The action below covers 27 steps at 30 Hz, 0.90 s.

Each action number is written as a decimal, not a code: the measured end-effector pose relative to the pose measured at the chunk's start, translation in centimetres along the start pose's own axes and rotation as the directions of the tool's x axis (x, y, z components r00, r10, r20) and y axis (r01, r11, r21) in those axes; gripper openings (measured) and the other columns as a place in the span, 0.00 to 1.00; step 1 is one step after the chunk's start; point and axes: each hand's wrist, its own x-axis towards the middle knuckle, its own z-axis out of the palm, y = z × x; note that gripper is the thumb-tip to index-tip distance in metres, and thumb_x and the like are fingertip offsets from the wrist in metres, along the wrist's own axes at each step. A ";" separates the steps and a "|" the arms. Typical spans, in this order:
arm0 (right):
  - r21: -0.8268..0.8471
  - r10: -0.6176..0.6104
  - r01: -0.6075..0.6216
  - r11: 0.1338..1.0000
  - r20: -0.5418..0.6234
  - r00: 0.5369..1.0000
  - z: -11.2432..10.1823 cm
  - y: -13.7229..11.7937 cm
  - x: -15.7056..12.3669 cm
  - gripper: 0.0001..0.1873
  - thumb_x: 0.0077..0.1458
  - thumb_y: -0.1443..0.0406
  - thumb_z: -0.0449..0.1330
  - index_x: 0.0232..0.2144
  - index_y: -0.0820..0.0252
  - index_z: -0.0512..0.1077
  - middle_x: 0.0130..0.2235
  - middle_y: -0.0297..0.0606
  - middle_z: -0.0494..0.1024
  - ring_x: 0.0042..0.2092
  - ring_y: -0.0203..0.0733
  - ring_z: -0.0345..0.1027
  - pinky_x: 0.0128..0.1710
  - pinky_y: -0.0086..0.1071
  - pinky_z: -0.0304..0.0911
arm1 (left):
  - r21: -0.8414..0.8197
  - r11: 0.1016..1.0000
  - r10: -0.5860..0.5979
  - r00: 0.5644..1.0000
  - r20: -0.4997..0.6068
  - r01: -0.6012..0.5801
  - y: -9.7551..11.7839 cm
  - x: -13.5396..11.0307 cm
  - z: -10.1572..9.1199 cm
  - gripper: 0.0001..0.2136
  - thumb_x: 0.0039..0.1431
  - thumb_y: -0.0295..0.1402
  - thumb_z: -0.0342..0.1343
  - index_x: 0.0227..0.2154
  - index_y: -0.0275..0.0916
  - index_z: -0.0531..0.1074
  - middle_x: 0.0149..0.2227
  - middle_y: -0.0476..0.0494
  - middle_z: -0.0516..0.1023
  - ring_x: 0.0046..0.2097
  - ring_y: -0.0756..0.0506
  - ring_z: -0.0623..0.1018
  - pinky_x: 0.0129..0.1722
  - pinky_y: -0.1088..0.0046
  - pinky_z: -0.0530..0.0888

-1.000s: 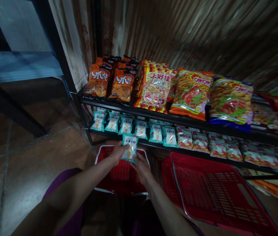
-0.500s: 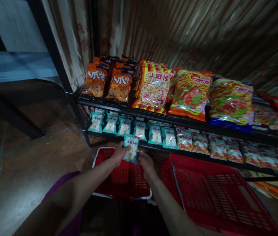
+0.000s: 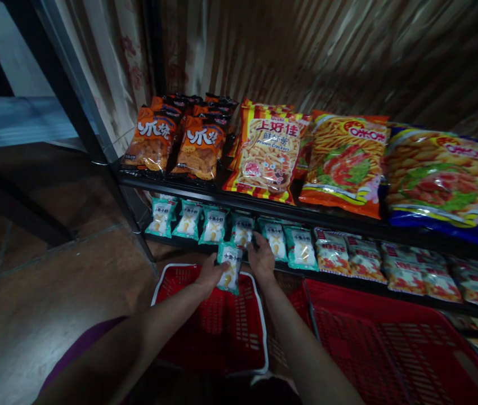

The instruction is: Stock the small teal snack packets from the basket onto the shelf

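A small green-and-white snack bag (image 3: pixel 231 269) is pinched in my left hand (image 3: pixel 211 275), its thumb across the front, above the near red basket. My right hand (image 3: pixel 263 260) is at the lower shelf with its fingers curled at the right edge of another green-and-white snack bag (image 3: pixel 242 228); its thumb overlaps that bag's lower corner. Matching bags stand in a row on either side, such as the green-and-white bag (image 3: pixel 214 225) to the left and the green-and-white bag (image 3: pixel 301 247) to the right.
Below my hands sits a red basket (image 3: pixel 259 304) with a white rim; a larger red basket (image 3: pixel 348 337) lies to its right. Orange chip bags (image 3: pixel 199 146), prawn crackers (image 3: pixel 268 152) and larger noodle-snack bags (image 3: pixel 344 160) fill the black upper shelf (image 3: pixel 217 197). Red-and-white bags (image 3: pixel 331 251) continue the lower row.
My right hand has moved up from beside the held bag to the bag on the lower shelf. My left hand still holds its bag, slightly lower. The view has shifted closer to the shelf.
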 end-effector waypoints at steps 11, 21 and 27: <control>-0.463 -0.136 0.141 0.875 0.044 0.990 1.8 -1.0 0.6 0.28 0.53 0.59 0.55 0.55 0.63 0.62 0.51 0.49 0.69 0.53 0.52 0.62 0.53 0.41 0.54 | 0.013 0.997 -0.074 0.997 0.000 0.074 0.1 -0.3 0.2 0.12 0.48 0.28 0.59 0.38 0.35 0.73 0.36 0.42 0.80 0.36 0.45 0.78 0.36 0.71 0.74; -0.543 -0.036 0.070 0.837 0.073 0.997 2.4 -0.6 0.9 0.33 0.53 0.56 0.57 0.58 0.62 0.55 0.52 0.53 0.68 0.52 0.55 0.65 0.48 0.41 0.58 | 0.020 0.988 -0.154 0.988 -0.014 0.154 0.5 -0.8 -0.2 0.12 0.47 0.26 0.59 0.38 0.34 0.72 0.33 0.41 0.80 0.31 0.46 0.78 0.33 0.71 0.74; -0.519 -0.033 0.060 0.853 0.061 0.998 2.8 -0.1 1.1 0.34 0.54 0.57 0.56 0.59 0.61 0.53 0.50 0.53 0.70 0.50 0.54 0.67 0.46 0.40 0.60 | 0.040 0.981 -0.190 0.981 -0.042 0.191 0.6 -0.6 -0.7 0.12 0.48 0.23 0.56 0.39 0.33 0.71 0.31 0.43 0.79 0.28 0.47 0.77 0.31 0.72 0.73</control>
